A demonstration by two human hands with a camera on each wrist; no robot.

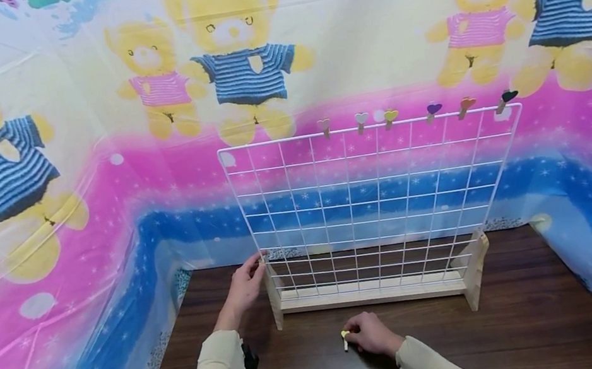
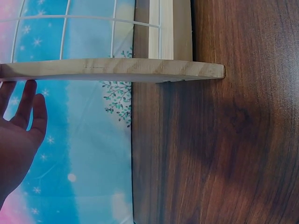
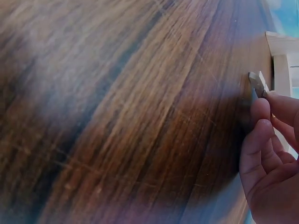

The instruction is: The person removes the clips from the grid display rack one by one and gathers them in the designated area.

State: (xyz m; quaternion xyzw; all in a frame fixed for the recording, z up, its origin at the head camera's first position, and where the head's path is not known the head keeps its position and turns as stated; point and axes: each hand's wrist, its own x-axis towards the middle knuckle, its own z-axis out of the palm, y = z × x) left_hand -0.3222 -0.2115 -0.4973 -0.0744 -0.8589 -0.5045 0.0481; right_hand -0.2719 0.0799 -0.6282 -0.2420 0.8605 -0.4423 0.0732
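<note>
My right hand pinches a small clothespin with a yellow heart, low over the brown table in front of a rack. In the right wrist view, the clothespin sticks out beyond thumb and fingertips. At the left, my left hand touches the top of the rack's wooden side support. The left wrist view shows extended fingers against that support's outer face; the thumb is out of that view. The white wire grid stands upright in the wooden base.
Several heart clothespins sit along the grid's top right: pink, white, yellow, purple, orange and black. A bear-print cloth hangs behind the dark wooden table.
</note>
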